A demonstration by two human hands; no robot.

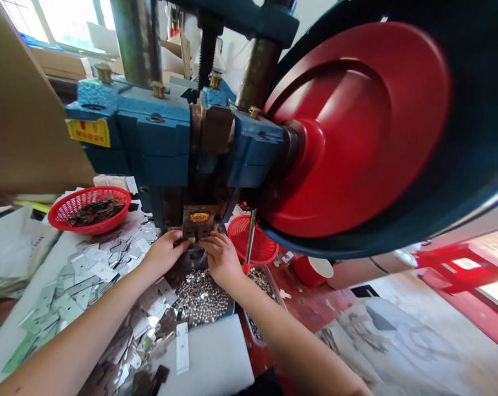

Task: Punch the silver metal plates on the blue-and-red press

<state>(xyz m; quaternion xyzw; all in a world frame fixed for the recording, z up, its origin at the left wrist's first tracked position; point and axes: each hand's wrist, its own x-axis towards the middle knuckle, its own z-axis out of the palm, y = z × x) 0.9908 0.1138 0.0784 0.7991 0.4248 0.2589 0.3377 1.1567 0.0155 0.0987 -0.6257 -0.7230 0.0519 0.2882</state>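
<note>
Both my hands are at the foot of a blue punch press (pixel 162 137), one on each side of its ram (pixel 198 220). My left hand (pixel 163 255) is closed, thumb and fingertips together at the left of the die (pixel 193 257). From the right, my right hand (pixel 223 258) reaches in with bent fingers closed at the die's edge. Whatever lies between the fingertips is too small and dark to make out. Just below the hands is a heap of small shiny metal rivets (pixel 203 300). Flat metal plates (pixel 79 280) are piled left of my left forearm.
A red basket (pixel 123 217) with dark metal pieces stands at left. Another red basket (pixel 257 256) sits behind my right hand, near a red-tipped lever (pixel 249 247). The large red flywheel (pixel 356 126) overhangs the right. A white block (pixel 216 357) bearing one plate lies in front.
</note>
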